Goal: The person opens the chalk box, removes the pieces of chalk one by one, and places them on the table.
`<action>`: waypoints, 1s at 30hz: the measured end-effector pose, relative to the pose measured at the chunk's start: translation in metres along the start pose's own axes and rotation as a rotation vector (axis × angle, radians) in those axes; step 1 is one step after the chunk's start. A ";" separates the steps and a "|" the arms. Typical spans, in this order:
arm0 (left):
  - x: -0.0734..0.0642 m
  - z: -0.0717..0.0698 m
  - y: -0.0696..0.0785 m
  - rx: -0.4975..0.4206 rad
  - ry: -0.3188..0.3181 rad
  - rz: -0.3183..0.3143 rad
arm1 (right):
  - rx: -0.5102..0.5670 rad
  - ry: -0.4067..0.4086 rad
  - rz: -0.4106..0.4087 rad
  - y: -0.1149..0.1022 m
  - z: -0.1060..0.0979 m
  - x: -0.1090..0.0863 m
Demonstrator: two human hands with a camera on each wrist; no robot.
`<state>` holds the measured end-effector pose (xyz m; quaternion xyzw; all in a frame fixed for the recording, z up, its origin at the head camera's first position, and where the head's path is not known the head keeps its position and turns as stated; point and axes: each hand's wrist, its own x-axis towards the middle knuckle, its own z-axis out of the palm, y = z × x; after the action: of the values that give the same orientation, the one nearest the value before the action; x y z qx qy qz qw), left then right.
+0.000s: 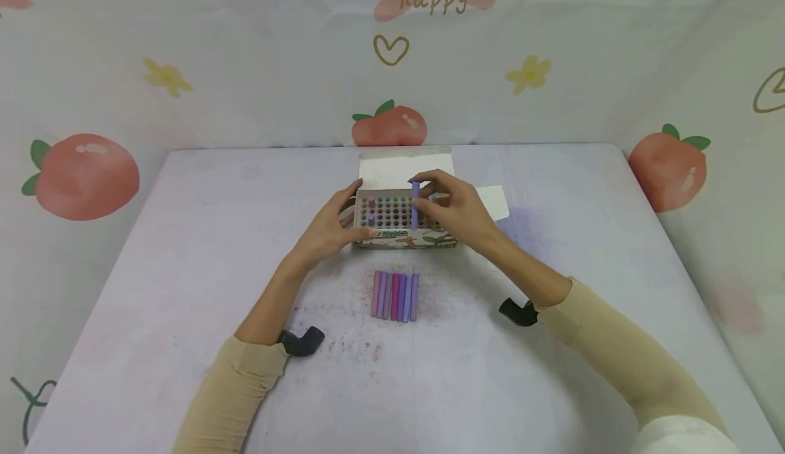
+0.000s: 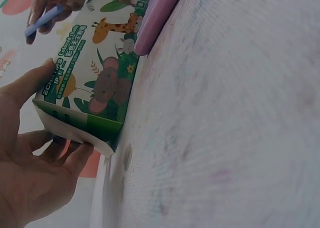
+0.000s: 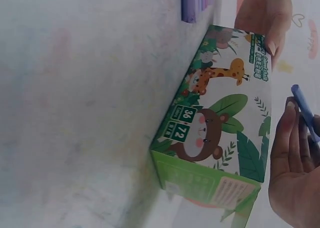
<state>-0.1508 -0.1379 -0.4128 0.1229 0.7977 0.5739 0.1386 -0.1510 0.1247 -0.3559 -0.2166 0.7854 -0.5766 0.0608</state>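
Observation:
A cardboard box of colored chalk (image 1: 405, 241) stands on the table with its lid raised, showing rows of round chalk ends or slots. My left hand (image 1: 326, 231) holds the box at its left end, thumb along the front edge and fingers round the side flap (image 2: 75, 132). Between thumb and fingers of my right hand (image 1: 460, 210), a blue-purple chalk stick (image 1: 415, 207) is pinched upright over the box's right half. Two sticks at the box's left, one pinkish (image 1: 371, 202) and one purple (image 1: 371, 219), poke above the others.
In front of the box lies a side-by-side row of several pink and purple chalk sticks (image 1: 394, 297). Chalk dust smudges the white table (image 1: 233, 236), with a purple patch right of the box. The open lid (image 1: 405, 168) leans back, and a side flap (image 1: 493, 202) sticks out right.

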 end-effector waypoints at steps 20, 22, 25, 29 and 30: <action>-0.002 0.000 -0.001 -0.021 -0.003 -0.001 | 0.108 -0.016 0.093 0.018 -0.007 -0.034; -0.002 0.000 -0.001 -0.019 -0.002 -0.004 | 0.107 -0.017 0.108 0.018 -0.007 -0.038; -0.002 0.000 -0.001 -0.015 0.001 -0.005 | 0.123 -0.021 0.114 0.020 -0.006 -0.044; -0.002 0.000 0.000 -0.012 0.003 -0.005 | 0.135 -0.022 0.137 0.022 -0.004 -0.053; -0.002 0.001 0.000 -0.013 0.003 -0.004 | 0.135 -0.022 0.147 0.022 -0.003 -0.055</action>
<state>-0.1487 -0.1383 -0.4131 0.1192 0.7945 0.5790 0.1393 -0.1088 0.1556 -0.3838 -0.1602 0.7577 -0.6200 0.1260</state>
